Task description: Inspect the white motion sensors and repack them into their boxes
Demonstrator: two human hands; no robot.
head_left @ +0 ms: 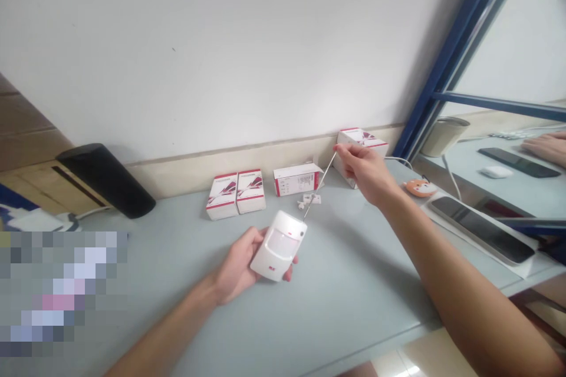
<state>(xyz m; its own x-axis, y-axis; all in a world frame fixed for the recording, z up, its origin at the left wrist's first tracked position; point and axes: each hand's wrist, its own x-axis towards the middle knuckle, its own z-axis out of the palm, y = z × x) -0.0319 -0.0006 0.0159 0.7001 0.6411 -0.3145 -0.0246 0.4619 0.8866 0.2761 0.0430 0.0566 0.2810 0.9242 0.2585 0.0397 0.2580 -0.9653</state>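
My left hand [239, 262] is wrapped around a white motion sensor [279, 247] from below, its front window facing up. The sensor is tilted and held above the table [177, 306]. From its top edge a thin metal antenna [322, 181] runs up and to the right. At the far end of that antenna, the fingertips of my right hand [360, 168] are pinched on its tip. Small white plastic parts [311, 200] lie on the table behind the sensor, partly crossed by the antenna.
Two white-and-red boxes [222, 193] stand by the wall, with another box [296, 179] beside them. A further box [362, 136] is partly behind my right hand. A black cylinder [106, 179] leans at left. A phone [481, 230] and orange object [419, 187] lie right; another hand [546, 147] shows beyond the blue frame.
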